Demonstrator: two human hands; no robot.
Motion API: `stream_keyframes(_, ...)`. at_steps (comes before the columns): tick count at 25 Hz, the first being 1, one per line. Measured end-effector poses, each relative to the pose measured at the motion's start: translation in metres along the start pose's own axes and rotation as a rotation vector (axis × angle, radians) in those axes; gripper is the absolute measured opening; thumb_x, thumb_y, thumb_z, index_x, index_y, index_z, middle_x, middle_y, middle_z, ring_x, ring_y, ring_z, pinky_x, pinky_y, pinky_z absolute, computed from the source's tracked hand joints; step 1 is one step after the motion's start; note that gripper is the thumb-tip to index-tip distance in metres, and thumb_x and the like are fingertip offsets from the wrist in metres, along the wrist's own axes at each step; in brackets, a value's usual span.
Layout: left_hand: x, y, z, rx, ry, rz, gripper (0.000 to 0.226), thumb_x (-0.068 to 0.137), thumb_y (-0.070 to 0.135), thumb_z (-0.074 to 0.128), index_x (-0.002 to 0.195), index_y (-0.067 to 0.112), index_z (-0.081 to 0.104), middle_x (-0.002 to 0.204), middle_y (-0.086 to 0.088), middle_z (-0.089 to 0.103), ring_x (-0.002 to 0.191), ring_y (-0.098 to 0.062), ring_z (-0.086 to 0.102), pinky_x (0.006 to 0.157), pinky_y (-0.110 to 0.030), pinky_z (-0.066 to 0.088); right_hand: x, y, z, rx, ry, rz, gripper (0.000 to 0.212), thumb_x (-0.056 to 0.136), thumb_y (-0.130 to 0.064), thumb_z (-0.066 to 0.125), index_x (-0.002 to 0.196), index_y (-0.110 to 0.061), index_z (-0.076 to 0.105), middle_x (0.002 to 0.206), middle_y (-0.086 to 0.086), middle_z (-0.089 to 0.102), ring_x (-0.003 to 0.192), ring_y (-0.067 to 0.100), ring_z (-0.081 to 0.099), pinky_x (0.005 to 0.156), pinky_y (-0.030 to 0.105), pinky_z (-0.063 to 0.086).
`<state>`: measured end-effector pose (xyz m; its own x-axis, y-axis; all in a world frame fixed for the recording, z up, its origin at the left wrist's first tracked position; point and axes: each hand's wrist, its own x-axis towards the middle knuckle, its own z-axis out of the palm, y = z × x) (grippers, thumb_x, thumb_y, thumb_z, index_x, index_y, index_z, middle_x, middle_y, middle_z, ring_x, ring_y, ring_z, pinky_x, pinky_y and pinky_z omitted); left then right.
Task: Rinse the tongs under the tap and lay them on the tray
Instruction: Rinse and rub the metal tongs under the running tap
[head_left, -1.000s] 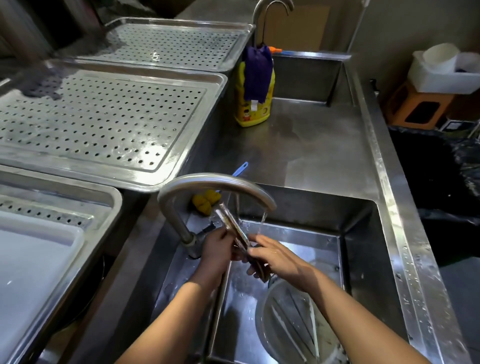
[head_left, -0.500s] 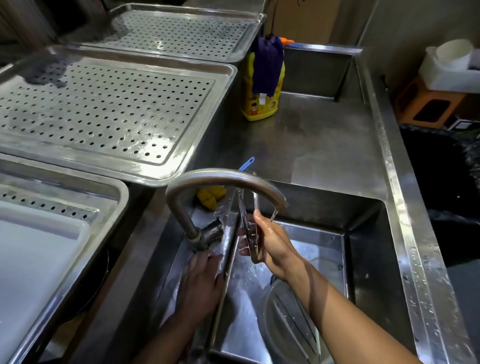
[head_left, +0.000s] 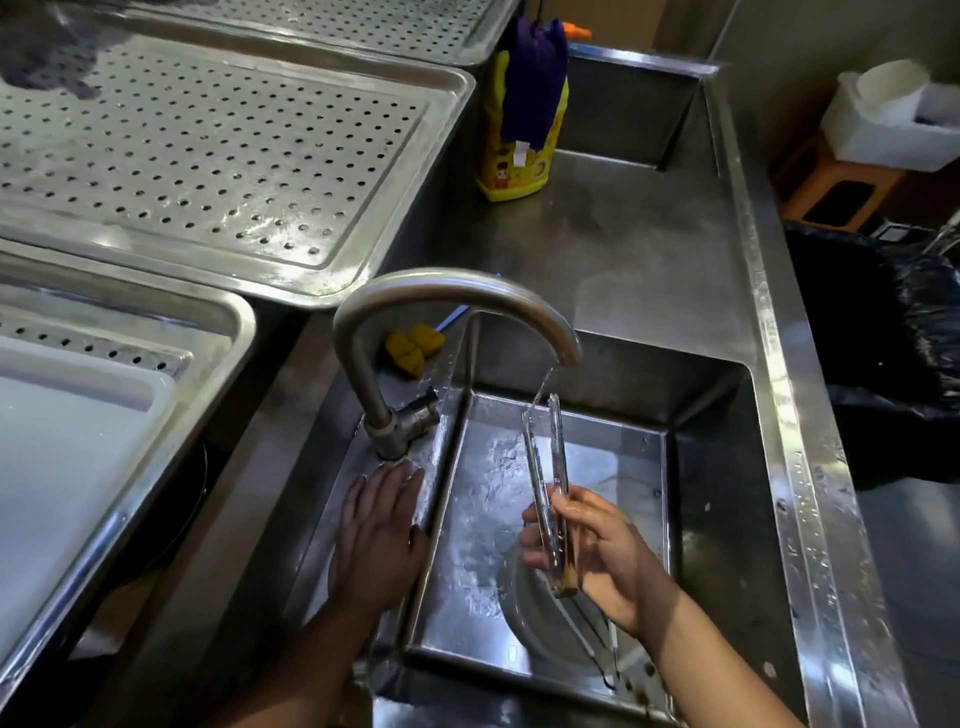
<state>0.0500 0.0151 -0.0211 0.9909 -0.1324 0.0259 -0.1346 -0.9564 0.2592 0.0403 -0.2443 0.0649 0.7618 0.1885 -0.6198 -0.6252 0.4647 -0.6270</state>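
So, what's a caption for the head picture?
Right hand rinses tongs under the tap; left hand rests beside the sink.

No text is legible; the yellow bottle's (head_left: 511, 156) label is blurred.

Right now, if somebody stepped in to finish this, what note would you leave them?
Left hand: open, flat on the sink ledge near the tap's base, holding nothing.
Right hand: grips the metal tongs by their lower end, tips up under the running tap.
Done: the rinse is under way.
Left: lay the tongs on the perforated tray, to the left.
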Motion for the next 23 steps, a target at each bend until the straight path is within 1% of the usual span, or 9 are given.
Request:
stream_keyframes(3,-0.002,-0.001,0.003,0.009,0.028,0.007,0.067,0.072,0.025,0.052,0.139,0.021,0.053,0.146,-0.004,0.052,0.138,-0.023,0.042,0.118,-0.049,0.028,0.006,0.026,-0.033,-0.043,0.110,0.015,0.023,0.090,-0.010,0.068,0.107,0.005,0.064,0.091,0.024,0.069,0.077,0.032,0.070,0.065,0.042,0.063)
stream_keyframes(5,-0.002,-0.003,0.005,0.025,0.044,-0.001,0.065,0.073,0.025,0.052,0.138,0.024,0.055,0.146,-0.004,0.051,0.137,-0.024,0.043,0.118,-0.049,0.028,0.013,0.047,-0.058,-0.196,0.309,0.053,0.015,0.092,-0.013,0.068,0.097,0.000,0.068,0.080,0.018,0.068,0.067,0.026,0.067,0.061,0.040,0.060)
stream_keyframes(7,-0.003,-0.003,0.006,0.056,0.055,-0.026,0.064,0.073,0.027,0.054,0.136,0.026,0.057,0.144,-0.005,0.052,0.134,-0.027,0.045,0.116,-0.051,0.029,0.020,0.068,-0.088,-0.661,0.527,0.131,0.021,0.090,-0.029,0.069,0.093,-0.008,0.068,0.081,0.012,0.070,0.069,0.026,0.065,0.066,0.042,0.057)
stream_keyframes(10,-0.004,-0.001,0.008,0.067,0.088,-0.078,0.062,0.072,0.029,0.058,0.134,0.028,0.059,0.139,-0.008,0.055,0.129,-0.031,0.048,0.113,-0.055,0.030,0.022,0.095,-0.113,-1.254,0.610,0.331,0.042,0.083,-0.057,0.065,0.102,-0.019,0.061,0.101,0.010,0.069,0.088,0.030,0.063,0.066,0.031,0.044)
stream_keyframes(12,-0.005,-0.001,0.011,0.061,0.124,-0.093,0.062,0.071,0.029,0.060,0.133,0.030,0.059,0.137,-0.008,0.054,0.127,-0.030,0.046,0.111,-0.055,0.031,0.031,0.113,-0.121,-1.329,0.636,0.290,0.050,0.083,-0.059,0.064,0.105,-0.015,0.058,0.111,0.014,0.068,0.100,0.034,0.064,0.070,0.031,0.043)
stream_keyframes(15,-0.004,-0.006,0.017,0.059,0.159,-0.073,0.063,0.070,0.029,0.060,0.133,0.032,0.058,0.137,-0.006,0.053,0.126,-0.029,0.043,0.108,-0.053,0.033,0.050,0.129,-0.123,-1.346,0.681,0.262,0.044,0.089,-0.043,0.062,0.116,-0.009,0.056,0.123,0.017,0.062,0.114,0.037,0.059,0.088,0.038,0.051)
stream_keyframes(17,-0.004,-0.008,0.019,0.068,0.164,-0.075,0.064,0.070,0.029,0.060,0.134,0.032,0.057,0.139,-0.006,0.051,0.127,-0.030,0.042,0.106,-0.053,0.034,0.060,0.135,-0.127,-1.428,0.670,0.279,0.043,0.091,-0.028,0.055,0.129,-0.009,0.051,0.130,0.018,0.057,0.120,0.038,0.054,0.099,0.043,0.048)
stream_keyframes(21,-0.003,-0.006,0.017,0.101,0.145,-0.090,0.063,0.072,0.032,0.056,0.135,0.033,0.056,0.140,-0.005,0.050,0.126,-0.030,0.042,0.104,-0.054,0.036,0.064,0.135,-0.132,-1.555,0.607,0.258,0.047,0.090,-0.016,0.047,0.137,-0.012,0.049,0.128,0.016,0.056,0.119,0.034,0.053,0.099,0.040,0.048)
stream_keyframes(23,-0.003,-0.005,0.015,0.115,0.113,-0.089,0.063,0.073,0.034,0.053,0.137,0.034,0.053,0.141,-0.005,0.049,0.126,-0.030,0.040,0.103,-0.054,0.037,0.061,0.125,-0.125,-1.441,0.620,0.190,0.042,0.090,-0.013,0.051,0.131,-0.012,0.056,0.127,0.015,0.060,0.117,0.033,0.054,0.093,0.033,0.048)
